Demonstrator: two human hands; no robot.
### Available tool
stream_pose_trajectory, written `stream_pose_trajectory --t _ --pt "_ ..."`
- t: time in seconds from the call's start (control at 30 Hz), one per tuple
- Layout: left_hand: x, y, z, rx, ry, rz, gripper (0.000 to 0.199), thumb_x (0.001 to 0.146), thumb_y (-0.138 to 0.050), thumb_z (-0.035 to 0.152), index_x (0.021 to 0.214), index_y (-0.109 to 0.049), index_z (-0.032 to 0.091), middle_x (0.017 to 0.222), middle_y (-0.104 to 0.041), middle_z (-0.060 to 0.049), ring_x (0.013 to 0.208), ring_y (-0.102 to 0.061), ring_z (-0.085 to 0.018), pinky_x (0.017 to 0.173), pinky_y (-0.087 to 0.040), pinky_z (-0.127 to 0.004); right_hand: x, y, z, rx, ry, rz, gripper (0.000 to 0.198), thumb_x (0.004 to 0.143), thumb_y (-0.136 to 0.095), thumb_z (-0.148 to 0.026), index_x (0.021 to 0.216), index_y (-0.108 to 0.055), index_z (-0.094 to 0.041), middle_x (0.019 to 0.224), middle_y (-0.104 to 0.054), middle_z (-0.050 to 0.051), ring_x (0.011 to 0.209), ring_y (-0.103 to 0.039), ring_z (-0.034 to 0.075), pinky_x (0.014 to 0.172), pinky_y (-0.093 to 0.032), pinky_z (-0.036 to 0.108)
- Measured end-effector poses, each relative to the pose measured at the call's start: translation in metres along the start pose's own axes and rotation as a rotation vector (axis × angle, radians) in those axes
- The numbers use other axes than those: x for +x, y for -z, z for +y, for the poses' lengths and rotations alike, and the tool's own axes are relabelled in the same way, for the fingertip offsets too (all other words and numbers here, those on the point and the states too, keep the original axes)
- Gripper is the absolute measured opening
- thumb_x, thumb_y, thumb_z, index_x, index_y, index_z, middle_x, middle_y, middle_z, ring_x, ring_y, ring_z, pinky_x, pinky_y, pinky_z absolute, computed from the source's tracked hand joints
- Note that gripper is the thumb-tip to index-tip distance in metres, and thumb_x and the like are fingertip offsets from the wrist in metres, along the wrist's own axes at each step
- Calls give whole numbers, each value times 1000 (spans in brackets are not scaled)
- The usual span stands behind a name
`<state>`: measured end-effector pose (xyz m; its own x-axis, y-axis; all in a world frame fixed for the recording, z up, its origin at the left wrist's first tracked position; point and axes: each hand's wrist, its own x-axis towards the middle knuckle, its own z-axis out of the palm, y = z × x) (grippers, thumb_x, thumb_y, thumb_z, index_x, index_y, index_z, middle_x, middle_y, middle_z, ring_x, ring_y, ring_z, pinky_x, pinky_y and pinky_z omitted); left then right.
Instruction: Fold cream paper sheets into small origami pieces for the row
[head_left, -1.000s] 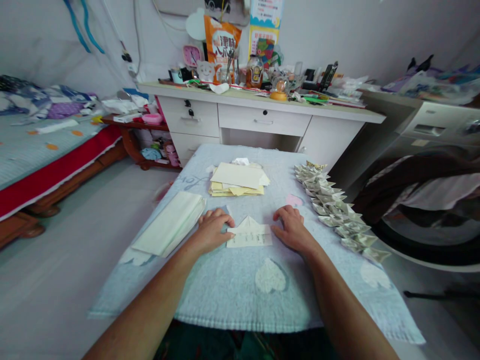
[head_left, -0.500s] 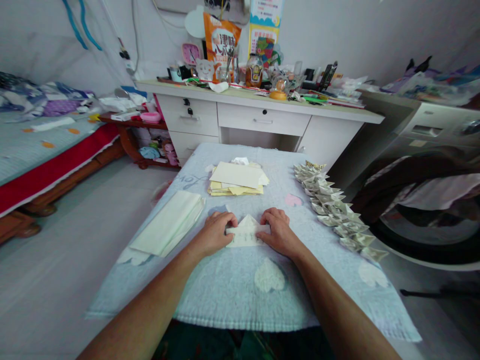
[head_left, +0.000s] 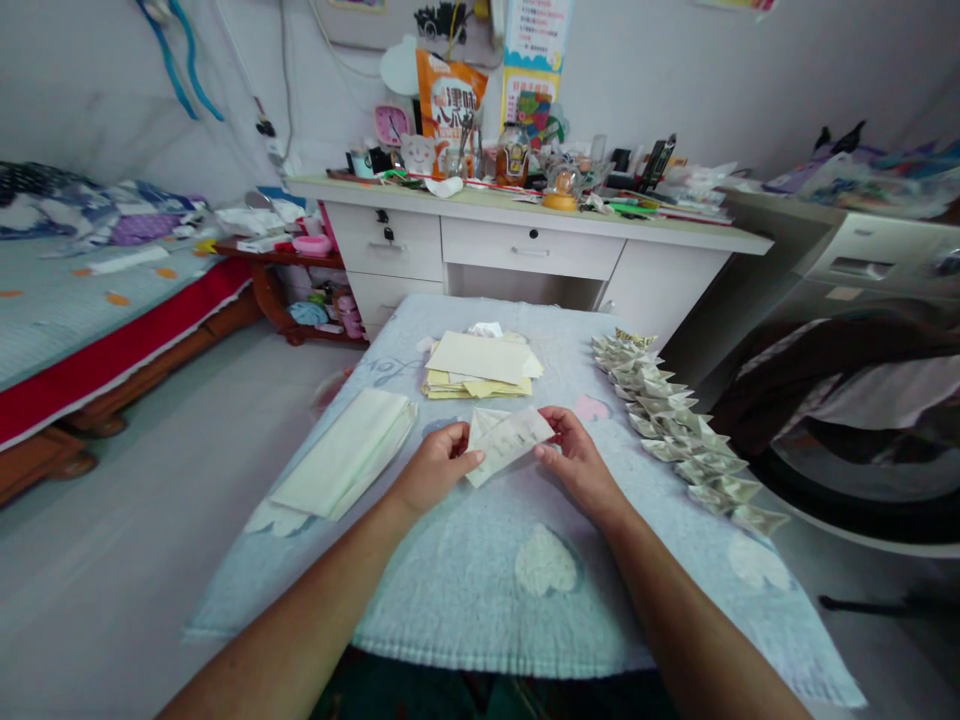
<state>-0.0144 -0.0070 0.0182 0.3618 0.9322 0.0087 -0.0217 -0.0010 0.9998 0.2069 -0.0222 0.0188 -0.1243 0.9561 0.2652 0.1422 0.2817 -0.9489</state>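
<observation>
Between my two hands is a partly folded sheet of paper (head_left: 510, 443), tilted with its right end higher, faint print across its front. My left hand (head_left: 439, 467) pinches its left end between thumb and fingers. At the right end, my right hand (head_left: 576, 458) grips the corner the same way. Just beyond lies a stack of cream and yellow paper sheets (head_left: 480, 365). To the left is a folded bundle of pale paper (head_left: 341, 455). A long row of folded paper boats (head_left: 679, 430) runs down the table's right side.
A light blue cloth (head_left: 450, 590) with heart patterns covers the table. Behind it stands a white desk (head_left: 525, 245) crowded with jars, a clock and an orange bag. A washing machine (head_left: 855, 270) is close on the right, a bed (head_left: 120, 320) on the left.
The folded paper has come up off the cloth and been turned so it slants up to the right. My hands have shifted with it, and the camera view has moved slightly.
</observation>
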Motion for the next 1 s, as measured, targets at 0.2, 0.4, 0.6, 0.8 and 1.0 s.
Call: stream_pose_trajectory --t 0.2,0.4,0.6,0.8,1.0 --pt "-1 -13 -1 -169 24 -31 46 68 -75 33 107 -62 13 95 -71 -7 75 -64 -18 65 -47 -27 -2 -10 0 -76 53 -132 29 75 -71 -44 93 -63 -23 98 -58 2 96 -54 19 86 -39 32" --pt "1 -22 -6 -110 48 -84 47 65 -77 31 106 -61 14 98 -71 -6 83 -66 -20 78 -52 -35 -5 -23 3 139 -60 -162 33 77 -70 -42 103 -66 -22 100 -65 5 96 -59 21 87 -45 35" --pt "0 -24 -16 85 -18 -122 50 66 -71 19 115 -57 14 99 -70 -5 87 -65 -19 83 -51 -35 -5 -25 0 384 -198 -147 27 77 -70 -40 95 -71 -19 87 -72 3 75 -64 18 75 -49 33" --pt "-3 -21 -17 395 -81 -64 38 73 -65 22 109 -60 15 89 -70 -4 73 -61 -16 69 -49 -29 -3 -25 -2 433 -189 -126 26 76 -71 -38 94 -72 -19 84 -72 2 71 -65 16 73 -50 31" --pt "-5 -25 -11 381 -110 -89 50 70 -63 15 119 -54 15 95 -69 -4 77 -63 -16 71 -49 -28 -3 -26 2 414 -196 -124 29 77 -70 -40 96 -71 -18 88 -73 4 73 -65 18 75 -50 32"
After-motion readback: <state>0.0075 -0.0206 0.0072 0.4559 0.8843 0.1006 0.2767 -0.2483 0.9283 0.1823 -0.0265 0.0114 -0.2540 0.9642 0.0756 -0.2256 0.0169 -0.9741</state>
